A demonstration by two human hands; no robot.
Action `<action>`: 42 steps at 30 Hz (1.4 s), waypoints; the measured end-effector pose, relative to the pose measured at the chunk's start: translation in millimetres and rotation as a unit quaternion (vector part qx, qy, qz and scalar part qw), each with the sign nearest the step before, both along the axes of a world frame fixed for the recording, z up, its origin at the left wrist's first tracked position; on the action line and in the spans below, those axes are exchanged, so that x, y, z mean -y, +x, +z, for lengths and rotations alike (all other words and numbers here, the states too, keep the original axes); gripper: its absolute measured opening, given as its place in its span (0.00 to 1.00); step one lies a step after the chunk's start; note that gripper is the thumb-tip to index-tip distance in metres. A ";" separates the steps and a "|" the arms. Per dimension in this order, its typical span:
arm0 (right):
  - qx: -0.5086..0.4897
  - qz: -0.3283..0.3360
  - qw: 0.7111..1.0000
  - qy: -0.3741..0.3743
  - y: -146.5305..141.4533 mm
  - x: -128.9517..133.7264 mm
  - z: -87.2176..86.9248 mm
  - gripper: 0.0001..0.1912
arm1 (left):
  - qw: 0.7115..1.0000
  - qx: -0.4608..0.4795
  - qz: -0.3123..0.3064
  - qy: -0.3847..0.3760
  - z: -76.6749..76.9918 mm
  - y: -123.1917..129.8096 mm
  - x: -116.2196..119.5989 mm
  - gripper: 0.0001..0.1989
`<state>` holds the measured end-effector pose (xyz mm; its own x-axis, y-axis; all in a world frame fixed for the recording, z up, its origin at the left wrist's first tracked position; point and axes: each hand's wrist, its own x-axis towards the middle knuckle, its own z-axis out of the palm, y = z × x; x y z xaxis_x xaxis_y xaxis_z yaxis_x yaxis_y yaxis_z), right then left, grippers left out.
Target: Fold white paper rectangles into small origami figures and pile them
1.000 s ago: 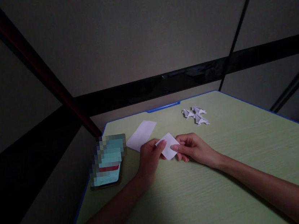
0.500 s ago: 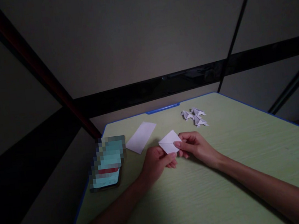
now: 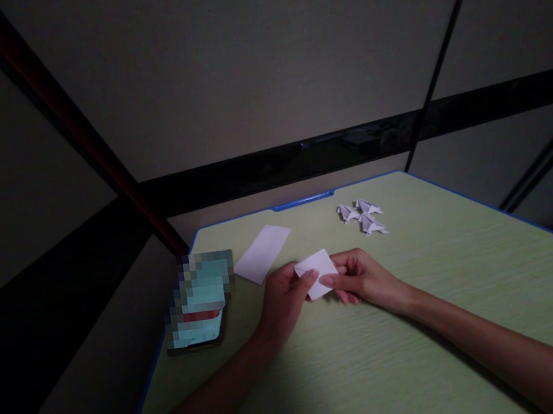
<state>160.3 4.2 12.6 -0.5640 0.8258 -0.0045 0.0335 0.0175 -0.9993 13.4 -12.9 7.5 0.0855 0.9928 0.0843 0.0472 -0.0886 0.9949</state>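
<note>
A small folded piece of white paper (image 3: 322,267) is held above the table between both hands. My left hand (image 3: 285,300) pinches its left side, thumb on top and fingers behind. On the right side, my right hand (image 3: 360,275) grips the paper with the thumb laid across its face. A crease line shows near the paper's upper left corner. The fingers behind the paper are partly hidden. Beyond my left hand lies a flat white paper strip (image 3: 264,252).
Three folded paper figures (image 3: 366,216) sit together toward the back of the pale green table (image 3: 464,258). A phone (image 3: 200,303), partly blurred out, lies at the left edge. A cabinet front (image 3: 259,68) with a dark band rises behind the table.
The folded paper has turned in my hands, so its edges now lie at a different angle. My left thumb has moved up onto the paper's face.
</note>
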 end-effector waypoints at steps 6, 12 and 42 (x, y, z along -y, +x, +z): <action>0.012 0.043 0.999 -0.004 0.7 -0.7 -3.6 0.14 | 0.997 0.064 0.006 -0.033 -5.5 -1.3 -2.7 0.15; 0.019 0.049 0.999 0.000 -0.9 1.3 -0.5 0.16 | 0.998 0.050 -0.009 -0.031 -3.8 -0.2 -1.9 0.17; 0.035 -0.015 0.999 0.020 -4.1 2.4 1.4 0.16 | 0.998 -0.028 0.057 0.009 2.6 -1.0 -2.0 0.15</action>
